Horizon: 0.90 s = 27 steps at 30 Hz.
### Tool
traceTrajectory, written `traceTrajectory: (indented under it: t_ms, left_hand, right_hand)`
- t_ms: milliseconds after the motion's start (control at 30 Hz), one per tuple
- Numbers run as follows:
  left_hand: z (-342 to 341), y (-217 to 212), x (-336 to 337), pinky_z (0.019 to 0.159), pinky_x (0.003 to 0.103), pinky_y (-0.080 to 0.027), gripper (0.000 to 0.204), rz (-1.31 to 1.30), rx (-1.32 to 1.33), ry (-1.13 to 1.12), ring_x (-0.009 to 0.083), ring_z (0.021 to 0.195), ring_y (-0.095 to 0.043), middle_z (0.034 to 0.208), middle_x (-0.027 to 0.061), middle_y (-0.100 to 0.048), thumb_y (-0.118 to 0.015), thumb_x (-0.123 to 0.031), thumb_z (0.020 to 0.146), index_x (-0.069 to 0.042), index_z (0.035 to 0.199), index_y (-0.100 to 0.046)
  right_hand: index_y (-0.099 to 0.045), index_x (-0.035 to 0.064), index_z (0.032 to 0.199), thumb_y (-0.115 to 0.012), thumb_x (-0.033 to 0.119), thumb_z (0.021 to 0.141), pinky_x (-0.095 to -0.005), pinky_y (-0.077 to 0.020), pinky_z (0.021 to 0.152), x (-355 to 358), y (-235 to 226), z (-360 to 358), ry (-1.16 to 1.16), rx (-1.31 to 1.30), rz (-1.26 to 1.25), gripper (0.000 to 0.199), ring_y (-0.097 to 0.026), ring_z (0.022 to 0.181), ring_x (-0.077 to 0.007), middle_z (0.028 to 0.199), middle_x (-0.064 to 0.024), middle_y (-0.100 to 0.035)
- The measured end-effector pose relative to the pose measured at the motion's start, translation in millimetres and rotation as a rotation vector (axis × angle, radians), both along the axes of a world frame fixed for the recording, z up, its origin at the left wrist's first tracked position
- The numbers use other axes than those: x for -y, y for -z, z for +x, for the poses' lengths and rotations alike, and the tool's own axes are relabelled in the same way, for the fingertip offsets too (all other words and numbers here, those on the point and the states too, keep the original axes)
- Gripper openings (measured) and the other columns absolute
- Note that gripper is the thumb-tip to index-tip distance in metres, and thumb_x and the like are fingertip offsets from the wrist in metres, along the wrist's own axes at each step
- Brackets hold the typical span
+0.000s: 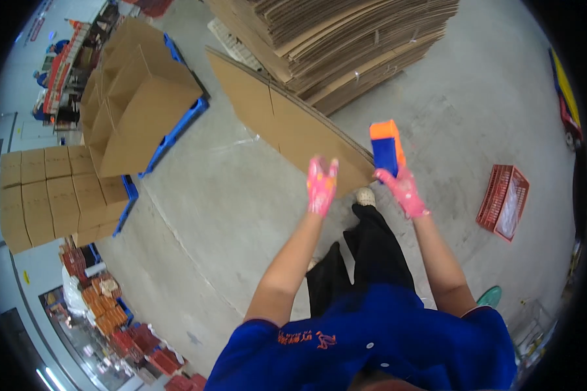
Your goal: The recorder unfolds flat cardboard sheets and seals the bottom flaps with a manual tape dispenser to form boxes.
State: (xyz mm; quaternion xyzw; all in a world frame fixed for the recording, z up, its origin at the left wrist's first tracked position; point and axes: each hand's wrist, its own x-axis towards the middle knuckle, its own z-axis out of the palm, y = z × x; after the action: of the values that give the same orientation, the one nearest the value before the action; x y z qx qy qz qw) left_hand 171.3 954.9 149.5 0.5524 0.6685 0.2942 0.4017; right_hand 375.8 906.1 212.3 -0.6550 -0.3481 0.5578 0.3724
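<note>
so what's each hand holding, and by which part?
Right hand grips the orange-and-blue tape dispenser by its lower end. Left hand is at the flat cardboard sheet's edge; whether it grips can't be told.

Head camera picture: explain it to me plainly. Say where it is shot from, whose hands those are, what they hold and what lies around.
This is one wide fisheye view from a camera worn on a person's head, looking down, so straight edges bend. The two arms rising from the blue shirt are the wearer's own, in pink gloves. The right hand grips an orange and blue tape dispenser. The left hand is open against a large flat brown cardboard sheet standing on the grey concrete floor. Around are a stack of flat cardboard sheets, assembled brown cartons on blue pallets and a red plastic crate.
</note>
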Motion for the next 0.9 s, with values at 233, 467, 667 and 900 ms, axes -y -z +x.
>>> traceTrajectory:
  t_ms: [233,467,667,900]
  left_hand:
    - [27,43,-104,0.098,0.042,-0.038,0.08,-0.196,-0.146,-0.229,0.0365,0.117,-0.047,0.128,0.0238,-0.047,-0.067,-0.052,0.076,0.002,0.128,-0.04]
    - [12,45,-97,0.097,0.038,-0.04,0.087,-0.257,-0.048,-0.179,0.0332,0.119,-0.048,0.13,0.0232,-0.046,-0.075,-0.046,0.072,0.001,0.134,-0.035]
    - [15,42,-95,0.099,0.039,-0.039,0.089,-0.278,-0.041,-0.193,0.0338,0.121,-0.046,0.134,0.0228,-0.042,-0.076,-0.044,0.071,0.001,0.136,-0.033]
    - [-4,32,-81,0.102,0.037,-0.036,0.091,-0.278,-0.03,-0.211,0.0327,0.126,-0.042,0.138,0.0214,-0.039,-0.075,-0.045,0.072,0.0,0.137,-0.03]
  right_hand:
    - [-0.056,-0.0024,0.096,-0.06,0.046,0.082,-0.0471,-0.0414,0.078,-78,91,15,-0.269,0.651,-0.064,0.051,-0.056,0.088,-0.0398,0.085,-0.0224,-0.062]
    - [-0.054,-0.0039,0.091,-0.071,0.055,0.07,-0.0448,-0.042,0.075,-74,86,-21,-0.242,0.558,-0.019,0.065,-0.057,0.081,-0.0378,0.083,-0.0203,-0.061]
    - [-0.053,-0.0046,0.099,-0.076,0.054,0.063,-0.0442,-0.0425,0.079,-68,98,-19,-0.184,0.644,-0.096,0.073,-0.056,0.092,-0.0358,0.094,-0.0191,-0.059]
    - [-0.054,-0.0044,0.099,-0.074,0.055,0.066,-0.0438,-0.0415,0.08,-75,95,-15,-0.261,0.797,-0.032,0.071,-0.056,0.089,-0.0363,0.092,-0.0179,-0.061]
